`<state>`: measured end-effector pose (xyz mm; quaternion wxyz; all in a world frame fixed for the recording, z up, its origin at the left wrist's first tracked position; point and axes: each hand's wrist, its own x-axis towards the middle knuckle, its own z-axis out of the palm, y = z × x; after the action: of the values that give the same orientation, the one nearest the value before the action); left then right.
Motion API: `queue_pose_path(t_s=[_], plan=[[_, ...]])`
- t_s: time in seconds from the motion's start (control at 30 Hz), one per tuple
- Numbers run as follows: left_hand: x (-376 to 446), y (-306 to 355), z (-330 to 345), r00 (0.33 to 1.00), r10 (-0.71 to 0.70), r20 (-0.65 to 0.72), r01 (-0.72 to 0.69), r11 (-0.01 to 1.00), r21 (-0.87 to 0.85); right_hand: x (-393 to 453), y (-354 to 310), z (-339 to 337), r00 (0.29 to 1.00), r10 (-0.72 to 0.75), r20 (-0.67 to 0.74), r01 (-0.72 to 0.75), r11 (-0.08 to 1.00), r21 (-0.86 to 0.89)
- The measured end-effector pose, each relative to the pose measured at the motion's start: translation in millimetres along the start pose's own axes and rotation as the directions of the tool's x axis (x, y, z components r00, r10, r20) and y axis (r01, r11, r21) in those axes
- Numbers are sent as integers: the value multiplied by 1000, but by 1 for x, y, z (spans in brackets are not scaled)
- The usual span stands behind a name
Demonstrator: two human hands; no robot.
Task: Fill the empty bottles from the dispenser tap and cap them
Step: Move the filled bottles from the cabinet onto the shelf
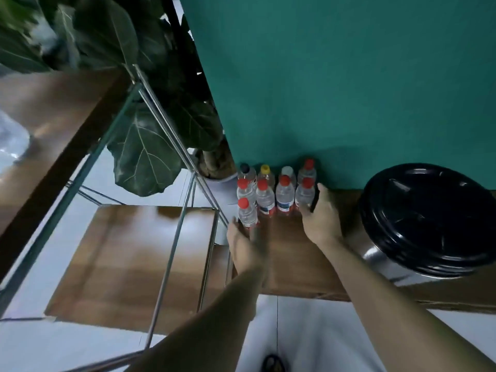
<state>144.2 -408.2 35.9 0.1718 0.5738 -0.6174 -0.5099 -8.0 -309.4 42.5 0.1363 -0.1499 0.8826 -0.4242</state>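
A cluster of small clear plastic bottles (276, 187) with coloured caps, mostly red, stands at the far left corner of the brown wooden tabletop (290, 261), packed tight against the green wall (335, 76). One red-capped clear bottle (247, 214) stands in front of the rest, right at the tabletop's left edge. The left hand (245, 244) curls around its base and grips it. The right hand (318, 218) lies against the right flank of the cluster, its fingers wrapped round the nearest bottle and partly hidden behind it. Bare tabletop lies open between the two hands and toward the near edge. The steel dispenser drum with a black lid (429, 218) crowds the right side; its tap is out of sight. A chrome wire rack (171, 146) and a leafy plant (139, 154) close in on the left. Motion blur smears the labels.
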Motion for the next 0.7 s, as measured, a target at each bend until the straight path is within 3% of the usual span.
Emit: queue_pose_path(t_s=[0.2, 0.4, 0.7], plan=[[58, -9, 29, 999, -14, -47, 10, 996, -85, 44, 19, 42, 998, -30, -61, 36, 994, 99], [95, -9, 49, 996, 58, -64, -62, 996, -58, 71, 43, 65, 989, -46, -144, 70, 984, 163], [78, -1, 33, 997, 78, -29, -80, 994, -70, 40, 46, 53, 963, -120, -240, 142, 987, 79]])
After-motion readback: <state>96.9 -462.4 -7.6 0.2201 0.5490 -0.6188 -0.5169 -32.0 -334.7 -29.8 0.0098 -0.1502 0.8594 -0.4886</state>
